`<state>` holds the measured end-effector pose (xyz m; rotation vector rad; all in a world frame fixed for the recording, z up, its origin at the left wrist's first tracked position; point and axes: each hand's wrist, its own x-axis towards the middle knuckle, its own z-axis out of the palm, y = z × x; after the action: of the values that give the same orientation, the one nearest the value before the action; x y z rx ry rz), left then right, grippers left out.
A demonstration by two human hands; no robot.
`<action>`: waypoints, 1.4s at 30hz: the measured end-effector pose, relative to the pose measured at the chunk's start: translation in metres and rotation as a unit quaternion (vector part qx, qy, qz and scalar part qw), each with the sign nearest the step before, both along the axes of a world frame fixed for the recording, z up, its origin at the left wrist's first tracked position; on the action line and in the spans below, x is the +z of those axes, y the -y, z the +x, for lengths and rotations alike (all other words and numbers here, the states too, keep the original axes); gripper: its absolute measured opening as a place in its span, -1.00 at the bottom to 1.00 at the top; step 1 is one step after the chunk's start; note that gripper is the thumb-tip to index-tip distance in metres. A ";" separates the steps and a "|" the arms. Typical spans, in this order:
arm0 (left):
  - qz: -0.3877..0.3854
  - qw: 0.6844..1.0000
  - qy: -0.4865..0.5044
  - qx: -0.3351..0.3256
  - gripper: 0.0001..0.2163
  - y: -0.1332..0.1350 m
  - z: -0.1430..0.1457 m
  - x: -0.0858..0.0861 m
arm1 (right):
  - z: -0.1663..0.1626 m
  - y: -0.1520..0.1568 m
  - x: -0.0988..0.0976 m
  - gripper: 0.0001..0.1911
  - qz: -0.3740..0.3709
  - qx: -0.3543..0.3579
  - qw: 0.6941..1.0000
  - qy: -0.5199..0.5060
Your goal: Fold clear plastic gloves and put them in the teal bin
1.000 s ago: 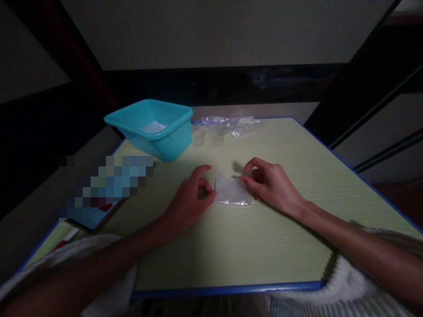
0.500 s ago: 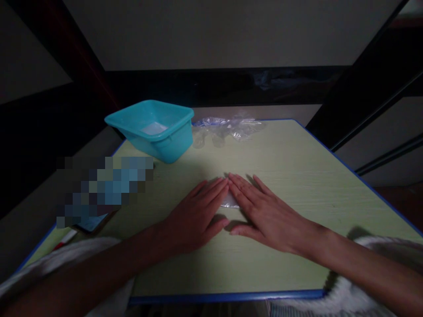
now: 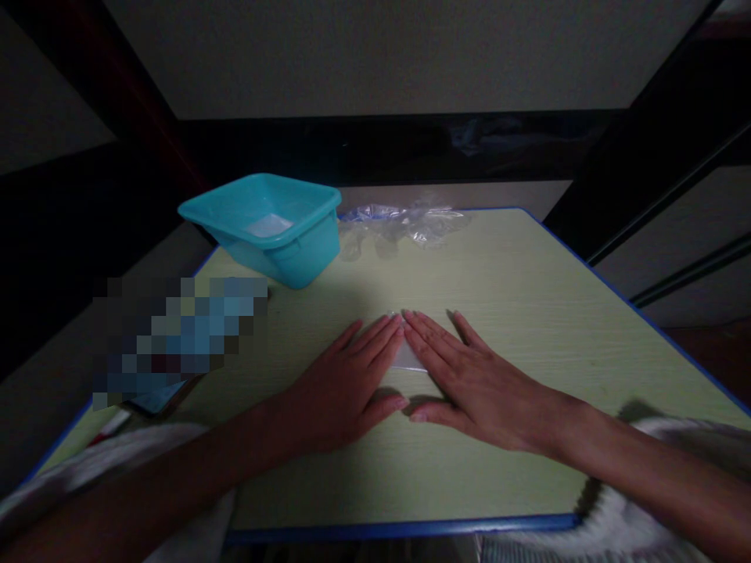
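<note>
My left hand (image 3: 346,383) lies flat with its fingers outstretched, its fingertips on a small whitish, shiny flat piece (image 3: 411,358) that looks like plastic film or a packet. From the other side my right hand (image 3: 469,375) presses on the same piece, fingers stretched and thumb apart. The fingertips of both hands meet at the far end of the piece. Most of it is hidden under the fingers, so its exact kind cannot be told.
A turquoise plastic basin (image 3: 308,250) with something whitish inside stands at the far left of the table (image 3: 528,297). Crumpled clear plastic (image 3: 411,223) lies along the back edge. A blurred-out device (image 3: 158,397) and a red and white pen-like object (image 3: 111,426) are at left.
Both hands stay nearly where they were, flat on the whitish piece. The view has shifted very slightly.
</note>
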<state>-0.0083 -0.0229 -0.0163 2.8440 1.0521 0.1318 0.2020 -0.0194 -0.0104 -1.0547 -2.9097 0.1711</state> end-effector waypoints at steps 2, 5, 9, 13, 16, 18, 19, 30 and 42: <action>-0.002 1.000 -0.009 0.004 -0.42 0.000 0.000 0.000 | 0.000 0.000 0.001 -0.08 -0.010 -0.002 1.000 0.010; -0.006 1.000 -0.016 0.006 -0.42 -0.001 0.000 0.000 | 0.000 -0.001 0.002 -0.08 -0.023 -0.002 1.000 0.019; -0.006 1.000 -0.017 0.006 -0.41 -0.001 0.000 0.000 | 0.000 -0.002 0.003 -0.08 -0.032 0.000 0.999 0.016; 0.001 1.000 -0.015 0.005 -0.42 -0.001 0.000 -0.001 | 0.002 -0.004 0.004 -0.07 -0.029 0.005 0.999 0.017; 0.004 1.000 -0.009 0.005 -0.43 -0.001 0.000 -0.001 | 0.003 -0.006 0.006 -0.05 -0.010 0.010 1.000 0.022; 0.005 1.000 -0.005 0.004 -0.44 0.000 0.000 -0.001 | 0.004 -0.007 0.007 -0.04 0.013 0.013 1.000 0.016; 0.006 1.000 -0.002 0.003 -0.44 0.000 0.000 -0.001 | 0.004 -0.008 0.008 -0.05 0.029 0.015 0.999 0.011; 0.095 0.986 0.130 -0.046 -0.69 -0.001 0.002 0.002 | 0.004 -0.010 0.019 -0.79 0.191 0.092 0.975 -0.072; 0.105 0.987 0.121 -0.026 -0.81 -0.001 0.006 0.005 | -0.002 -0.005 0.019 -0.88 0.238 0.114 0.964 -0.036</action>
<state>-0.0019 -0.0216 -0.0113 2.9364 0.9640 0.6005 0.1997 -0.0140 0.0084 -0.6215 -2.7790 -0.4505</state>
